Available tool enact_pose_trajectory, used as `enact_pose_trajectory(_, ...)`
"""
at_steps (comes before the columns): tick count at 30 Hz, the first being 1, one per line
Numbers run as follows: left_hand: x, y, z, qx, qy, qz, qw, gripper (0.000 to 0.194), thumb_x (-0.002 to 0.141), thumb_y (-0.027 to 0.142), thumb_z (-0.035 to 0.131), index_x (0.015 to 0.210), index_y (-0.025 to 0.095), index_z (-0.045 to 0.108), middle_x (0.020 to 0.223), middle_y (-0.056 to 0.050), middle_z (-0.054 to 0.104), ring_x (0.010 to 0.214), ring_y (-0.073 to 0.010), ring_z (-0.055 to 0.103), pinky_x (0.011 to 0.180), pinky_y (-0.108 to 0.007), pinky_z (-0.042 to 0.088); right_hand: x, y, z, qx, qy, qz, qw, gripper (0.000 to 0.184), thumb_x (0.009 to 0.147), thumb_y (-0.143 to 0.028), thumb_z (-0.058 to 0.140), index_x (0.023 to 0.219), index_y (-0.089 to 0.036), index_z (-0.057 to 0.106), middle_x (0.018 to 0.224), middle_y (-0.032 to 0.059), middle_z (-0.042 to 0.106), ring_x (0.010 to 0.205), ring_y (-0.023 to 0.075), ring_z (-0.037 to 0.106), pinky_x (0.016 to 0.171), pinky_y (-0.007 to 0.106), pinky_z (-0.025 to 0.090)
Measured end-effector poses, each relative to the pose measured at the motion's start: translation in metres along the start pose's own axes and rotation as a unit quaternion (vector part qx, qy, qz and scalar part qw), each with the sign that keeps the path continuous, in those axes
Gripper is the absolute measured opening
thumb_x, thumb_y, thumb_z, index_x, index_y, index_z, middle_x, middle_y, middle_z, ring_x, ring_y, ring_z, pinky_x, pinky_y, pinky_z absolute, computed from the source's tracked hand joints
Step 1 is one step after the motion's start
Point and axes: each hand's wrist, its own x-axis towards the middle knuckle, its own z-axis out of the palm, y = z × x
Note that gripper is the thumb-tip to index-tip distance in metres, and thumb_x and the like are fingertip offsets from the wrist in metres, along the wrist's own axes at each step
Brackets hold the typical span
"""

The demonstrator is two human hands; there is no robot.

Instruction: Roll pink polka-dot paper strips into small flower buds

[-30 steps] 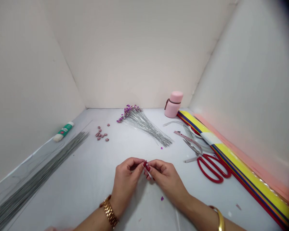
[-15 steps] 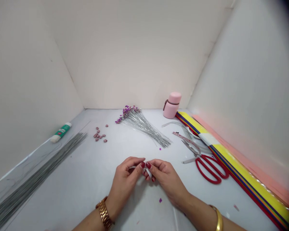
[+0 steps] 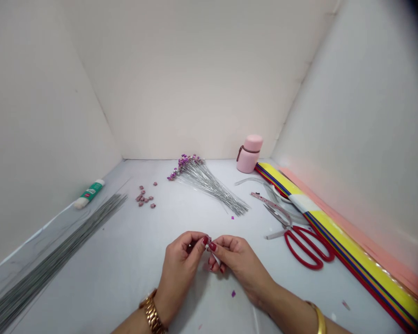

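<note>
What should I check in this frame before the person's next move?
Hands on the work: ok. The left hand and right hand both hold a narrow white strip.
Strip's shape: cannot tell. The hands hide most of it.
Red-handled scissors: ok. They lie apart to the right of the right hand, untouched.
Purple-tipped wires: ok. They lie gathered in a bundle beyond the hands.
Small mauve pieces: ok. They sit in a loose cluster left of the bundle.
Purple scrap: not ok. It lies stray just below the hands.
</note>
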Motion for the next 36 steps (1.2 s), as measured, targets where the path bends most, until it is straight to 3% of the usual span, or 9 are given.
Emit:
enact_pose_trajectory(8,-0.001,0.002,-0.005,0.151,0.028,0.109,0.982,0.013,0.079,0.019,0.05,0.077,0.017,0.063,0.074,-0.003,0.065,0.066,-0.014,0.06,0.061,-0.023,0.047,-0.003,-0.002,0.004,0.037,-0.012,-0.01,0.999,0.028,0.067,-0.04,0.064,0.07,-0.012,0.061,0.059,0.0023,0.061,0.048,0.008,0.05,0.047,0.02,0.031)
enact_pose_trajectory(14,0.0,0.004,-0.006,0.186,-0.021,0.196,0.962,0.016,0.079,0.013,0.049,0.082,0.016,0.064,0.082,-0.006,0.063,0.075,-0.0145,0.058,0.07,-0.024,0.046,-0.001,-0.002,0.001,0.067,-0.011,-0.02,0.997,0.02,0.071,-0.031,0.063,0.074,-0.011,0.063,0.062,0.0024,0.062,0.05,0.0081,0.051,0.048,0.019,0.032)
enact_pose_trajectory(17,0.001,0.004,-0.005,0.139,-0.033,0.155,0.977,0.016,0.08,0.015,0.049,0.084,0.017,0.065,0.087,-0.007,0.062,0.079,-0.0156,0.058,0.071,-0.025,0.046,0.0,-0.003,0.001,0.066,0.001,-0.021,0.998,0.019,0.071,-0.03,0.063,0.072,-0.012,0.063,0.062,0.0018,0.061,0.05,0.0077,0.051,0.048,0.019,0.032)
enact_pose_trajectory(20,0.001,0.005,-0.002,0.004,-0.026,0.036,0.999,0.013,0.08,0.021,0.051,0.087,0.017,0.061,0.077,-0.004,0.063,0.068,-0.0147,0.06,0.062,-0.025,0.049,-0.001,-0.003,0.001,0.053,0.009,-0.03,0.998,0.021,0.071,-0.033,0.062,0.073,-0.012,0.063,0.062,0.0022,0.062,0.051,0.0081,0.051,0.049,0.019,0.033)
enact_pose_trajectory(22,0.001,0.007,0.001,-0.085,-0.043,-0.023,0.995,0.012,0.08,0.024,0.051,0.083,0.015,0.059,0.065,-0.001,0.062,0.058,-0.0137,0.06,0.057,-0.025,0.049,-0.002,-0.002,0.001,0.043,0.011,-0.034,0.998,0.022,0.071,-0.034,0.062,0.073,-0.012,0.063,0.062,0.0024,0.063,0.05,0.0083,0.051,0.049,0.02,0.033)
enact_pose_trajectory(24,0.001,0.009,0.002,-0.127,-0.061,-0.043,0.989,0.013,0.08,0.024,0.051,0.076,0.014,0.058,0.058,0.0,0.06,0.054,-0.0138,0.059,0.056,-0.026,0.049,-0.003,-0.001,0.001,0.029,0.015,-0.035,0.999,0.023,0.071,-0.034,0.062,0.069,-0.011,0.062,0.059,0.0021,0.062,0.048,0.0078,0.05,0.048,0.019,0.032)
enact_pose_trajectory(28,0.002,0.009,0.001,-0.085,-0.043,-0.045,0.994,0.015,0.08,0.025,0.05,0.075,0.014,0.059,0.059,-0.002,0.063,0.056,-0.0149,0.06,0.057,-0.026,0.048,-0.001,0.001,0.0,0.008,0.019,-0.028,0.999,0.022,0.071,-0.032,0.062,0.068,-0.01,0.061,0.049,0.0,0.058,0.044,0.0065,0.046,0.045,0.018,0.031)
enact_pose_trajectory(32,0.002,0.005,-0.002,0.043,-0.004,0.011,0.999,0.014,0.078,0.025,0.051,0.075,0.015,0.061,0.071,-0.004,0.065,0.066,-0.0159,0.06,0.062,-0.026,0.046,0.0,0.001,0.0,0.004,0.02,-0.024,0.999,0.021,0.071,-0.032,0.062,0.071,-0.011,0.06,0.052,-0.001,0.057,0.044,0.0064,0.047,0.045,0.019,0.032)
enact_pose_trajectory(36,0.002,0.004,-0.004,0.115,-0.006,0.052,0.992,0.017,0.08,0.026,0.048,0.075,0.017,0.061,0.072,-0.003,0.064,0.068,-0.0156,0.059,0.064,-0.026,0.045,0.0,0.002,-0.001,-0.004,0.029,-0.024,0.999,0.025,0.069,-0.036,0.063,0.069,-0.011,0.06,0.053,-0.0005,0.058,0.045,0.0069,0.047,0.045,0.018,0.032)
